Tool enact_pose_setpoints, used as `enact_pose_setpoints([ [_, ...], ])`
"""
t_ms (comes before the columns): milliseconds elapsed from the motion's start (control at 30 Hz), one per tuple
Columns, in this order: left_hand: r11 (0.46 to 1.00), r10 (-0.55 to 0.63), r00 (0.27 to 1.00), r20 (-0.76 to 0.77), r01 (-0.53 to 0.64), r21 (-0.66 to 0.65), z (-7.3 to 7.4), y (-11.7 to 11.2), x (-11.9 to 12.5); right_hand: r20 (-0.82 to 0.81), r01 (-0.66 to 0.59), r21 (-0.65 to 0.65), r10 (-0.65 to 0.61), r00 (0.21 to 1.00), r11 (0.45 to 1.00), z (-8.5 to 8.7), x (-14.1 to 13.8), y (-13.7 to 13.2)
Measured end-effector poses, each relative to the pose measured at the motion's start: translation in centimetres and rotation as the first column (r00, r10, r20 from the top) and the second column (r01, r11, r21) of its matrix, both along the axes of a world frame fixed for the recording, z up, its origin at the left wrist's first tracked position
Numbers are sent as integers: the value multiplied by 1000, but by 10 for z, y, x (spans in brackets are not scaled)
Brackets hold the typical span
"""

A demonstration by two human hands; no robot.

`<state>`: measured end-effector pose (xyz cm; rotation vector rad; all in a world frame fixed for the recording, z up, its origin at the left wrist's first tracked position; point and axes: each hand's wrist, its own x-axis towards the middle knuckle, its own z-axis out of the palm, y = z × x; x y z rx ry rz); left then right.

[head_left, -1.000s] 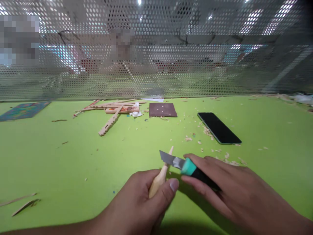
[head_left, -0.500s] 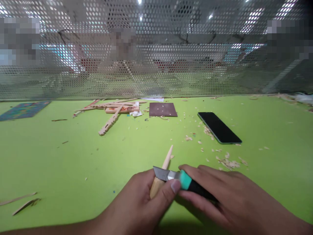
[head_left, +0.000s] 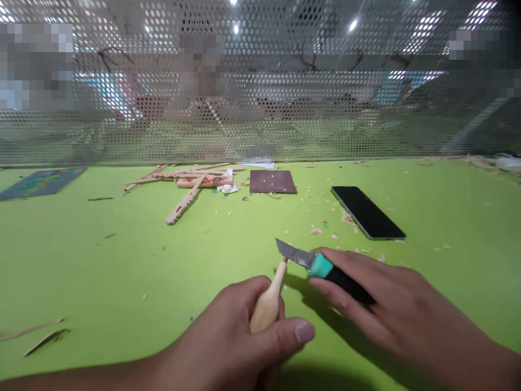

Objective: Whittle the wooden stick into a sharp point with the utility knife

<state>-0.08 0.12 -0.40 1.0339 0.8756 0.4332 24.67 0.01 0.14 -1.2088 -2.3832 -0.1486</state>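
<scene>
My left hand [head_left: 240, 331] is closed around a pale piece of wood [head_left: 267, 304], thick at the bottom and narrowing to a thin stem that points away from me. In my right hand [head_left: 391, 309] is a utility knife [head_left: 345, 282] with a black and turquoise handle. Its steel blade [head_left: 295, 253] points left and lies across the stem's tip, which it partly hides. Whether the edge touches the wood I cannot tell. My left thumb is stretched out to the right, apart from the knife.
Carved wooden sticks [head_left: 185, 201] lie in a pile at the back, beside a brown sheet [head_left: 272, 182]. A black phone [head_left: 368, 212] rests at the right among wood shavings [head_left: 315, 230]. A perforated metal screen [head_left: 260, 125] borders the green table [head_left: 122, 282]; people are blurred behind it.
The knife has slid from the middle of the wood up to its tip, moving away from me and slightly right. My left thumb has come off the knife.
</scene>
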Motion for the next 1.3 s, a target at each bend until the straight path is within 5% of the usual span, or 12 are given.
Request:
enact_pose_setpoints([
  [200, 995, 9, 982, 186, 9, -98, -4, -5, 2, -15, -31, -39, 30, 999, 999, -2, 0, 2],
  [500, 999, -43, 996, 84, 44, -17, 14, 4, -3, -29, -58, -76, 56, 998, 995, -3, 2, 0],
  [967, 999, -30, 998, -48, 32, 37, 5, -2, -3, -64, -96, -95, 90, 994, 991, -4, 1, -2],
  [1300, 990, -70, 995, 74, 60, 126, 14, 6, -3, -94, -92, -168, 77, 993, 981, -3, -2, -1],
])
